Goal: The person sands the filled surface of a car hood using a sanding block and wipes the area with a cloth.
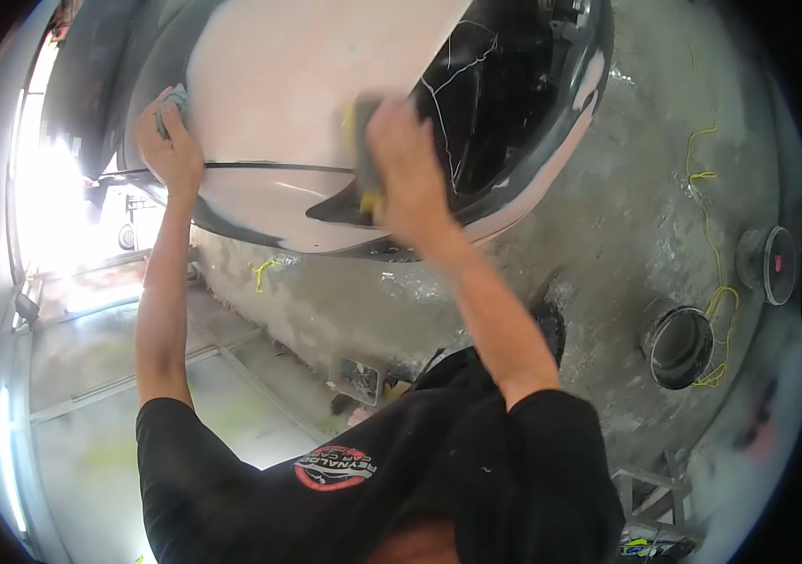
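A car body [307, 75] with pale, sanded-looking patches and dark edges fills the upper middle of the head view. At its left part, my left hand [171, 150] is closed around a crumpled grey-green cloth [172, 105]. Blurred by motion, my right hand [408, 169] grips a grey and yellow block [366, 160] against the panel, beside the dark opening [476, 85]. A thin white wire [448, 122] hangs within that opening. Below both hands runs a dark seam [269, 166] in the bodywork.
Two round buckets [678, 343] [768, 265] stand on the wet grey floor [598, 282] at the right, near a yellow cord [709, 226]. A small frame or stool [650, 498] is at the lower right. A bright doorway [62, 188] lies left.
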A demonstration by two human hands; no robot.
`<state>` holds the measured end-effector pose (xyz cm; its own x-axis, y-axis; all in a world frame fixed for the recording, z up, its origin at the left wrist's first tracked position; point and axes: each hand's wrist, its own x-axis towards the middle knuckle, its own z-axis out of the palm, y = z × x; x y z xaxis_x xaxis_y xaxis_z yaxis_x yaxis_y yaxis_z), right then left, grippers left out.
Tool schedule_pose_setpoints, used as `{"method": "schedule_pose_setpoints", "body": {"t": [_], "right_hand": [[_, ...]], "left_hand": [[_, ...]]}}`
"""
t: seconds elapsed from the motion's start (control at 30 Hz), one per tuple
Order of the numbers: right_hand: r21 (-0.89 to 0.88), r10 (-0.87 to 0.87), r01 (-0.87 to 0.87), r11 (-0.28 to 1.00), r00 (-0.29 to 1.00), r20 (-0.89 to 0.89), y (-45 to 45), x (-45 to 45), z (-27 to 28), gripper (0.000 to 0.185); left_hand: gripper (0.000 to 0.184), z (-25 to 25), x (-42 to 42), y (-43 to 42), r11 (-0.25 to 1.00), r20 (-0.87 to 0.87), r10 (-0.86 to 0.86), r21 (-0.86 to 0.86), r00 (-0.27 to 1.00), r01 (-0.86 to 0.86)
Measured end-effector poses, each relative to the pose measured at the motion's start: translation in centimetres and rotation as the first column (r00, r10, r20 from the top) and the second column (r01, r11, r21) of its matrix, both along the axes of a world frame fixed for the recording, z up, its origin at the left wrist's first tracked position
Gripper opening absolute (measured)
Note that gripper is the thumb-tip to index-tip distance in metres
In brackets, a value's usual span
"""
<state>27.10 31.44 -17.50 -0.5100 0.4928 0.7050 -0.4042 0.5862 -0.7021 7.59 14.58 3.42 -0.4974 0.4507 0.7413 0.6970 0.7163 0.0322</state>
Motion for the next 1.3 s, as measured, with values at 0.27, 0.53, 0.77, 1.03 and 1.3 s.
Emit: {"method": "schedule_pose_setpoints", "body": {"t": [0.27,0.53,0.77,1.03,1.3], "right_hand": [[-0.046,-0.131,0.13,0.99,0.991,-0.015,6.8,-3.2,2.1,0.075],[-0.039,-0.165,0.162,0.986,0.982,-0.091,11.0,-4.9,2.0,0.051],[-0.026,-0.104,0.103,0.994,0.994,-0.031,5.1,-1.7,2.3,0.071],[-0.268,-0.138,0.105,0.958,0.985,-0.106,20.8,-10.3,3.8,0.044],[-0.101,-0.174,0.156,0.983,0.964,-0.203,20.1,-9.9,2.4,0.05]], "left_hand": [[0.028,-0.3,-0.4,-1.0,1.0,-0.024,-0.016,-0.009,1.0,0.016],[0.028,-0.3,-0.7,-0.4,0.999,-0.018,-0.042,0.031,0.999,0.042],[0.029,0.0,-0.4,-0.7,0.999,-0.037,-0.016,-0.034,0.999,0.015],[0.029,0.0,-0.5,-0.3,1.0,0.003,-0.017,-0.002,1.0,0.017],[0.029,-0.3,-0.5,-0.4,1.0,0.011,-0.018,0.008,1.0,0.017]]}}
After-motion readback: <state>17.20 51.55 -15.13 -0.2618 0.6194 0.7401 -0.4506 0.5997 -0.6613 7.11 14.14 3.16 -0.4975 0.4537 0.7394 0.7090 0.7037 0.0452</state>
